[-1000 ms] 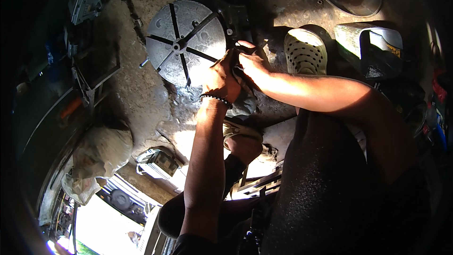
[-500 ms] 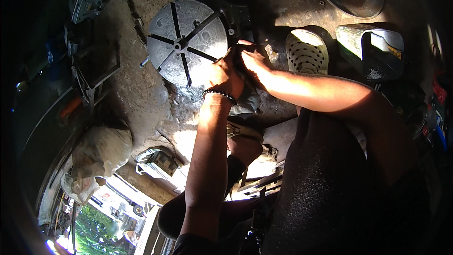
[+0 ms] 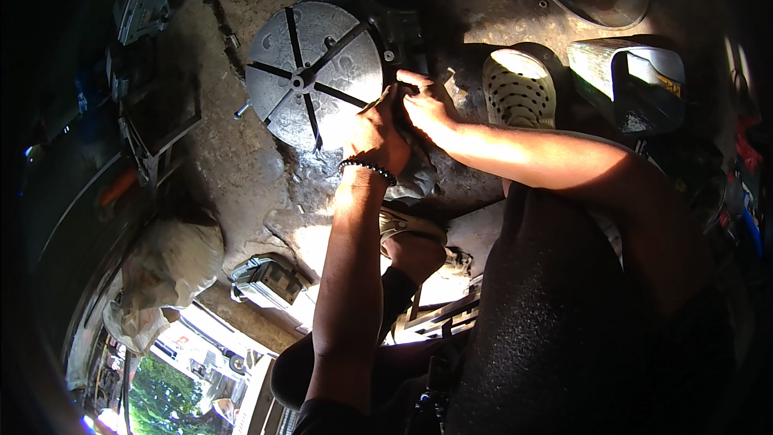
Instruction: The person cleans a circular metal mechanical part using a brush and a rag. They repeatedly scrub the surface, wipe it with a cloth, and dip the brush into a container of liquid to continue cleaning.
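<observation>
A round grey metal disc (image 3: 278, 105) with several radial slots and a central hub lies on the floor, fixed to a dark metal base (image 3: 400, 32). My left hand (image 3: 375, 138), wearing a black bead bracelet (image 3: 368, 167) at the wrist, rests by the disc's near right edge with fingers curled. Close beside it, my right hand (image 3: 428, 106) is closed, thumb and forefinger together at the side of the base. Whatever lies between my fingers is dark and too small to make out. Strong sunlight washes out part of the left hand and the disc's edge.
My clog (image 3: 522, 90) stands right of the hands. Beyond it are an open-ended container (image 3: 581, 60) and a round metal pan (image 3: 644, 4). A bulging plastic bag (image 3: 189, 262) and a small metal device (image 3: 270, 280) lie at lower left. Metal frames (image 3: 173, 141) line the left.
My right hand has shifted slightly, its forefinger now more bent over near the left fingertips. The whole view has slid a little; the disc stays in place.
</observation>
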`<state>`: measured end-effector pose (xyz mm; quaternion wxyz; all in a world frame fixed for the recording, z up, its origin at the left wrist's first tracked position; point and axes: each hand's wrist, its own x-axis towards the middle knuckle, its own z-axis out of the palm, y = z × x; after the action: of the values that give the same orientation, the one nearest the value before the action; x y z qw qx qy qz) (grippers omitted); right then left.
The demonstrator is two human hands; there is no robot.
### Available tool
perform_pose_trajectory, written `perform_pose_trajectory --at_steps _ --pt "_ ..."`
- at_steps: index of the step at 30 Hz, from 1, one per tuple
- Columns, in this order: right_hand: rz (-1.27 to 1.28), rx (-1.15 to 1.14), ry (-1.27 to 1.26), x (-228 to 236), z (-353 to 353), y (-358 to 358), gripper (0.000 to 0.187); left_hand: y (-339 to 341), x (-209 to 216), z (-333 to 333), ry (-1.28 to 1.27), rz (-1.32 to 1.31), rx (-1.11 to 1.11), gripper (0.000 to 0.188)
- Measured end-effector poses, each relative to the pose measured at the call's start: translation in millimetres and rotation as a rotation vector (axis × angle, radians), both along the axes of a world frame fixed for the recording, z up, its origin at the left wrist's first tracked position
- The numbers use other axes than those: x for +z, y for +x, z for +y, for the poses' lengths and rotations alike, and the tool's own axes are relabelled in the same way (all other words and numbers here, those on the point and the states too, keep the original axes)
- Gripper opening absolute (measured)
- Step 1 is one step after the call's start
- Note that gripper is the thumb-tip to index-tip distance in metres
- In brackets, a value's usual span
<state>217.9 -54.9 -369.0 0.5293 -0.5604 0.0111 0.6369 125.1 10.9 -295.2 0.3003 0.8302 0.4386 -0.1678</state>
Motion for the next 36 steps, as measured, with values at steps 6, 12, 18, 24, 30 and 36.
perform_pose_trajectory --at_steps 6,12,18,24,30,36 --pt "-0.025 -0.03 -0.005 -1.8 0.6 -1.3 0.044 -2.7 -2.0 -1.5 0.015 -0.058 -0.012 0.063" --pt "-0.024 -0.023 0.01 -11.9 0.1 -4.5 0.044 -4.8 -5.8 -0.2 -0.028 -0.071 -0.004 0.062" --pt "-0.075 0.026 -0.017 -7.6 -2.2 -3.2 0.045 -3.1 -3.6 -1.7 -0.013 -0.104 -0.012 0.06" --pt "-0.124 0.129 0.037 3.3 -14.3 2.1 0.053 -2.8 6.5 -7.4 -0.11 -0.089 0.012 0.061" --pt "-0.006 -0.077 -0.014 -4.3 -8.8 -18.4 0.05 -6.3 12.0 -4.0 -0.155 -0.059 0.032 0.063" --pt "-0.051 -0.071 -0.085 -30.3 -8.2 -21.4 0.039 0.7 5.0 -0.3 -0.093 -0.034 0.032 0.062"
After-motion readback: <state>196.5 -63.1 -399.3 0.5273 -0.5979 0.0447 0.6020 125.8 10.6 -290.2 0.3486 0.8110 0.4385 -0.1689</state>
